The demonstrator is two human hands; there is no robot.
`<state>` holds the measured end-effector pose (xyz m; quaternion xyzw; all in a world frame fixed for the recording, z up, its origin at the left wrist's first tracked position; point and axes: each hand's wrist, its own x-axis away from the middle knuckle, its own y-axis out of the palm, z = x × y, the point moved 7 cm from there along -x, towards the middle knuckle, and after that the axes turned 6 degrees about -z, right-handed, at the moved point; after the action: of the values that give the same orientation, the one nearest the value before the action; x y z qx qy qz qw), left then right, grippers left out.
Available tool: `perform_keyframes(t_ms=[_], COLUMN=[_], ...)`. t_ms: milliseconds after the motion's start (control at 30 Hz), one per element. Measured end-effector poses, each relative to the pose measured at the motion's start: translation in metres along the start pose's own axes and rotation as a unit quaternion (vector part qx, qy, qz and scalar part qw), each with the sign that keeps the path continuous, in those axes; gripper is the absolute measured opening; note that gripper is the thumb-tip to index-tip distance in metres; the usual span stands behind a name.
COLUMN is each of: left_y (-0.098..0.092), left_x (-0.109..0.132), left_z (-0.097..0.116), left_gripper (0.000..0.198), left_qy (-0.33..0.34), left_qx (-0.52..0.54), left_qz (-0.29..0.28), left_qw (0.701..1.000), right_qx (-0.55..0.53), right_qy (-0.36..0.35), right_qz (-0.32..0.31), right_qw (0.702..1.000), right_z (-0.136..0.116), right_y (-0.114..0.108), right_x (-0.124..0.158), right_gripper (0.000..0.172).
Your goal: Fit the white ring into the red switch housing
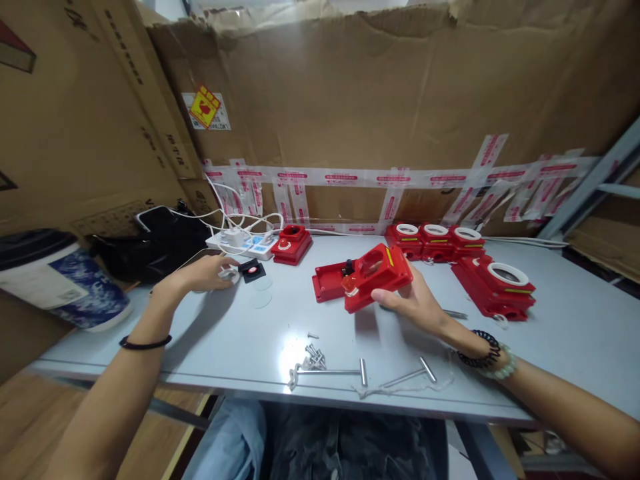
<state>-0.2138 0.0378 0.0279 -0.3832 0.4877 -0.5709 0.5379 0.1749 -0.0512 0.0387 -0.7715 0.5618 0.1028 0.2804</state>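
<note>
- Right hand [414, 305]: fingers narrowed on a red plastic housing cover with a large round opening [381, 279], held tilted above the tabletop [280, 327], thumb on its near side.
- Shallow red rectangular plastic box [330, 283] just left of the cover, partly hidden by it.
- Left hand [213, 272]: fingers narrowed, at a small white ring-like piece [229, 274]; cannot tell whether it is gripped.
- Just right of those fingers: flat black square plate with round red-and-white centre [253, 270]; thin clear discs [263, 298] nearer.
- Near edge, middle: pile of silver metal screws [315, 359], beside two silver T-handled metal tools [333, 372].
- Far right: red housings with white rings [436, 241].
</note>
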Motion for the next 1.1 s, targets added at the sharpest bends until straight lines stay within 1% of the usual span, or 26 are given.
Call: perform_keyframes(t_ms=[67,100,167,233,267,300,333,400,467,500,600,667,733,800,933,1033,1100], left_y=[-0.009,-0.016,-0.031,-0.042,-0.042,-0.043,-0.041,-0.036,-0.029,-0.022,0.0,0.01,0.015,0.015,0.01,0.006,0.005], left_x=[0.009,0.014,0.024,0.033,0.037,0.04,0.041,0.043,0.045,0.045,0.049,0.054,0.059,0.063,0.067,0.07,0.071], left_z=[0.011,0.021,0.053,0.097,0.121,0.144,0.164,0.2,0.223,0.232,0.244,0.245,0.245,0.245,0.244,0.242,0.241], left_gripper=[0.043,0.046,0.051,0.043,0.039,0.036,0.034,0.033,0.033,0.033,0.03,0.026,0.022,0.018,0.017,0.017,0.015], left_qy=[0.013,0.024,0.09,0.183,0.233,0.273,0.299,0.344,0.369,0.37,0.361,0.355,0.355,0.357,0.364,0.367,0.364], left_qx=[-0.003,-0.01,0.016,0.078,0.122,0.178,0.242,0.358,0.445,0.476,0.54,0.558,0.554,0.542,0.51,0.485,0.473], left_qz=[-0.013,-0.008,0.018,0.04,0.027,0.027,0.024,0.024,0.056,0.052,0.017,0.008,0.008,0.012,0.031,0.045,0.055], left_qw=[1.0,1.0,0.996,0.979,0.964,0.945,0.923,0.868,0.814,0.796,0.76,0.75,0.753,0.76,0.779,0.793,0.8], right_qx=[0.005,0.005,-0.003,-0.013,-0.016,-0.016,-0.018,-0.031,-0.057,-0.073,-0.112,-0.118,-0.115,-0.113,-0.098,-0.088,-0.083], right_qy=[0.0,0.0,-0.003,-0.005,-0.007,-0.009,-0.009,-0.006,0.001,0.004,0.001,-0.002,-0.001,-0.004,-0.022,-0.02,-0.019], right_qz=[-0.006,-0.012,-0.025,-0.037,-0.043,-0.049,-0.058,-0.082,-0.099,-0.103,-0.088,-0.068,-0.054,-0.049,-0.042,-0.045,-0.042], right_qw=[1.0,1.0,1.0,0.999,0.999,0.999,0.998,0.996,0.993,0.992,0.99,0.991,0.992,0.992,0.994,0.995,0.995], right_z=[-0.001,-0.002,-0.005,-0.008,-0.01,-0.011,-0.012,-0.012,-0.012,-0.012,-0.013,-0.013,-0.012,-0.012,-0.016,-0.017,-0.017], right_y=[0.0,0.0,0.001,0.003,0.005,0.006,0.009,0.014,0.019,0.021,0.022,0.021,0.021,0.021,0.023,0.024,0.023], right_x=[0.0,0.0,0.0,-0.001,-0.001,-0.001,0.0,0.002,0.005,0.006,0.009,0.01,0.01,0.009,0.009,0.009,0.01], right_gripper=[0.045,0.045,0.045,0.043,0.043,0.042,0.041,0.042,0.045,0.046,0.047,0.046,0.046,0.047,0.053,0.06,0.06])
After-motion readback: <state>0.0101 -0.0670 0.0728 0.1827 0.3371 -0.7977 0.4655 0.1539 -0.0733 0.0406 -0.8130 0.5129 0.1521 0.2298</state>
